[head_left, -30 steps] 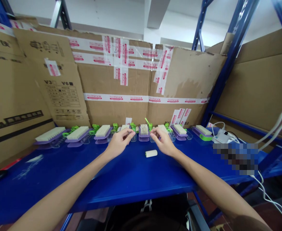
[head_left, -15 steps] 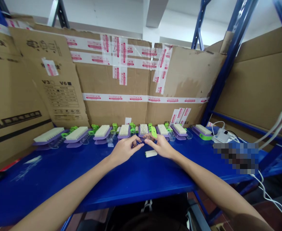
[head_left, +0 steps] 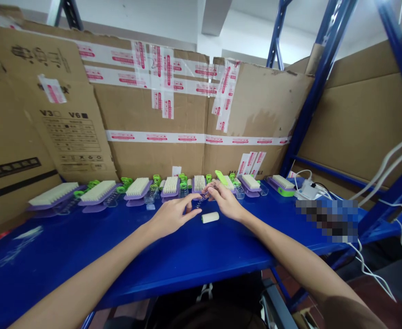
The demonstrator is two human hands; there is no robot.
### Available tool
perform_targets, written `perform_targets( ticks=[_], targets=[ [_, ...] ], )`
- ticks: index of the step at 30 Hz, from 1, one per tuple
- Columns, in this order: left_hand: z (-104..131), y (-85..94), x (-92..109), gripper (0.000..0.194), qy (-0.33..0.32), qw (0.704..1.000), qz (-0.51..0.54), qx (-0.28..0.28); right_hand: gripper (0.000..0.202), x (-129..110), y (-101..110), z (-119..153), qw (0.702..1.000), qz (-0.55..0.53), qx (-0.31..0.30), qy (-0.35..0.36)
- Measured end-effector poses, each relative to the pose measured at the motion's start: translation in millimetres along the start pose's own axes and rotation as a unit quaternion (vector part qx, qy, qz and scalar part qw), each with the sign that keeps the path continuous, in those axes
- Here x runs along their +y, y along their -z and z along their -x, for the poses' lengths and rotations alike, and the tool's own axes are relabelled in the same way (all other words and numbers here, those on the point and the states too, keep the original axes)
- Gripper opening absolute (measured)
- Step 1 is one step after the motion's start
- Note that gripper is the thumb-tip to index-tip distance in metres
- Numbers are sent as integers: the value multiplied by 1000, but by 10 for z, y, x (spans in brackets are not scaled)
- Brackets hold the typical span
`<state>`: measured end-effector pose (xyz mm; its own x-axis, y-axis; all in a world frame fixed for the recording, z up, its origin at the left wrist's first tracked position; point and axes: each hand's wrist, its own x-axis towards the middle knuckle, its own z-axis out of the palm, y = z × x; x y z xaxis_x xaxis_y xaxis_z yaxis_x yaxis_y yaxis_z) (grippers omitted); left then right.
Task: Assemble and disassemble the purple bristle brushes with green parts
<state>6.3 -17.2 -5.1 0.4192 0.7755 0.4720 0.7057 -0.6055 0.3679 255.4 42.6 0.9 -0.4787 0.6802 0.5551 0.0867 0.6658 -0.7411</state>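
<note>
In the head view, my left hand [head_left: 173,214] curls at the table's middle, its thumb and forefinger around a thin metal coil spring [head_left: 199,203]. My right hand [head_left: 225,204] is closed just beside it, on a bright green plastic part [head_left: 221,176] that sticks up above the fingers. Something clear shows between the fingertips, too small to make out. Below the hands a cream roller [head_left: 210,217] with a green end lies on the blue table [head_left: 187,256]. Behind them stands a purple-based brush [head_left: 199,183] with cream bristles, partly covered by my fingers.
Several more purple brushes [head_left: 137,189] line the back of the table, with green clips and clear parts between them. Cardboard sheets [head_left: 152,160] wall off the back. At the right are a white plug adapter [head_left: 308,189], white cables and a blue rack post [head_left: 307,105].
The view has swung slightly right. My right hand has raised and tilted the green part, and the coil spring now shows clearly between my hands. The roller stays on the table.
</note>
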Motion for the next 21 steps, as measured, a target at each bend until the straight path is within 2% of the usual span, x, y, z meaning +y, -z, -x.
perform_targets(
  ticks=[3,4,8,11,15,17,21],
  targets=[
    [12,8,-6,39,-8,1000,-10,-6,51,41,37,-40,999,-39,31,2],
    [18,12,-12,34,-17,1000,-15,-9,49,56,73,-62,997,-52,55,4],
    [30,35,-58,37,-32,999,-25,-21,46,121,355,-157,985,-50,167,9],
    [24,49,-82,33,-22,999,-25,-29,51,163,638,-187,964,55,258,31],
    [17,51,-78,33,-21,999,-29,-36,50,227,1005,-166,911,264,307,81],
    [16,50,-73,34,-21,998,-32,-41,48,275,1185,-157,883,325,324,97],
    [14,51,-80,36,-16,998,-35,-57,45,385,1523,-148,842,388,372,54]
  ],
)
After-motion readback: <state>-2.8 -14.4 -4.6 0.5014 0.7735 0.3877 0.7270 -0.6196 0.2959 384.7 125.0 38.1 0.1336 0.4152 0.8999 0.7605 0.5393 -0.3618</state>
